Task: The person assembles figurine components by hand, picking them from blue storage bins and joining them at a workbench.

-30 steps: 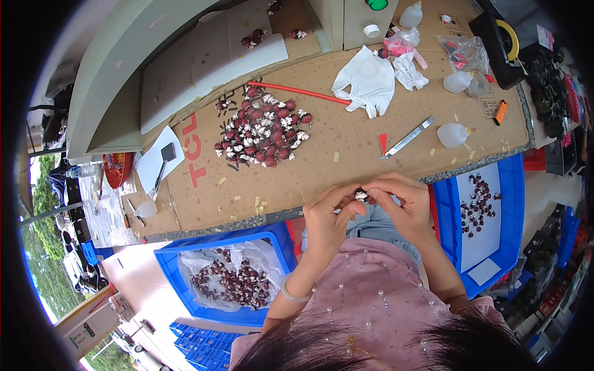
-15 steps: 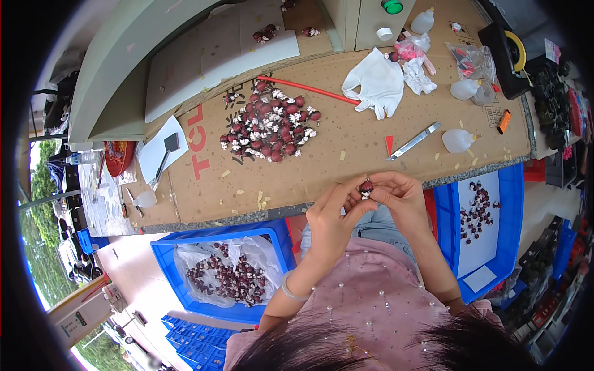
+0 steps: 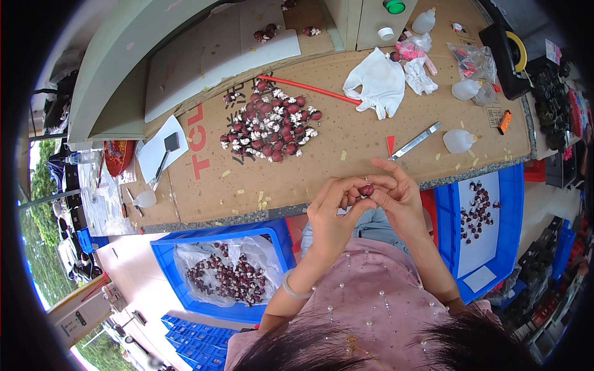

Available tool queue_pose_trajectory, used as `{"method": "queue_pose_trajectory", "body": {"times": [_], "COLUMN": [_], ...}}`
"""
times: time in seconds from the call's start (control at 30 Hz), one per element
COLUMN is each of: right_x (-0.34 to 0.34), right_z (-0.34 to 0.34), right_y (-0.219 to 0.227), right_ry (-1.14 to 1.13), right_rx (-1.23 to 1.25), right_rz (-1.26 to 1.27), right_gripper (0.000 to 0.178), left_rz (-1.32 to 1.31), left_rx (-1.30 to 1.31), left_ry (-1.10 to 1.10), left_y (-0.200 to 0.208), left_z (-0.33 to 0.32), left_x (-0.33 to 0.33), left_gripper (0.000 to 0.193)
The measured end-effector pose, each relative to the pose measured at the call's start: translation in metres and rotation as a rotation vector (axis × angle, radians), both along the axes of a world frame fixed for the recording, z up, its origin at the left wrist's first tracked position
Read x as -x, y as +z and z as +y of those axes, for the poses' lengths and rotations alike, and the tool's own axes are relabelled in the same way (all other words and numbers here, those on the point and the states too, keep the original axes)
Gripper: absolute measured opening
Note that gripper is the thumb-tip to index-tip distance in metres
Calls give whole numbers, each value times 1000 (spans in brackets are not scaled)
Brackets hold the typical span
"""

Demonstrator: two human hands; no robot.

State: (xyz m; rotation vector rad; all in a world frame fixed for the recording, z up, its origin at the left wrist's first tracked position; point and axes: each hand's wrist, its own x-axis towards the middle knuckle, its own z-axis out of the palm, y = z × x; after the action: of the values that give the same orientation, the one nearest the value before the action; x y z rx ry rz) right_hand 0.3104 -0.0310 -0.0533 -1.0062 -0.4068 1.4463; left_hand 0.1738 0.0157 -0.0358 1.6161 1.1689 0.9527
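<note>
Just off the table's front edge, both my hands hold one small round dark-red piece (image 3: 367,190), which looks like a tiny figurine part. My left hand (image 3: 333,205) is closed, its thumb and fingertips pinching the piece from the left. From the other side my right hand (image 3: 401,201) pinches it with the thumb and some bent fingers, while one finger points up and away. My fingers cover much of the piece. Farther left on the cardboard-covered table (image 3: 297,179) lies a heap of similar dark-red and white pieces (image 3: 272,123).
A blue bin (image 3: 164,253) with bagged pieces stands lower left, and another blue bin (image 3: 447,216) with loose pieces at right. On the table are metal tweezers (image 3: 417,140), a white glove (image 3: 374,80), a squeeze bottle (image 3: 458,141), an orange cutter (image 3: 504,122) and a red stick (image 3: 309,89).
The piece has turned between my fingertips: its white part showed before, and now mostly dark red shows. One finger of my right hand has lifted away from it.
</note>
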Motion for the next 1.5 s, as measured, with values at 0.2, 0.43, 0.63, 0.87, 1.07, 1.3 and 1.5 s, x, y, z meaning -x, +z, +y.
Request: {"method": "queue_pose_trajectory", "body": {"times": [0.2, 0.43, 0.63, 0.87, 1.07, 1.3, 1.5], "right_x": [0, 9, 11, 1, 0, 6, 20], "right_z": [2, 5, 4, 6, 3, 8, 25], "right_y": [2, 12, 14, 15, 5, 5, 12], "right_ry": [8, -37, -60, -26, 32, 54, 109], "right_rx": [-72, -230, -262, -3, 88, 113, 182], "right_rz": [-107, -567, -740, 46, 56, -82, -130], "right_gripper": [62, 70, 69, 35, 20, 16, 29], "left_rz": [-51, -148, 116, 479, 481, 559, -115], "left_rx": [-39, 147, -20, -270, -288, -365, -88], "left_ry": [-10, 13, 81, 310, 365, 339, 212], "left_y": [-5, -17, -7, -24, -33, -29, -19], "left_z": [1, 1, 25, 55, 60, 66, 35], "left_x": [3, 7, 23, 54, 50, 48, 46], "left_gripper": [33, 39, 39, 36, 33, 33, 33]}}
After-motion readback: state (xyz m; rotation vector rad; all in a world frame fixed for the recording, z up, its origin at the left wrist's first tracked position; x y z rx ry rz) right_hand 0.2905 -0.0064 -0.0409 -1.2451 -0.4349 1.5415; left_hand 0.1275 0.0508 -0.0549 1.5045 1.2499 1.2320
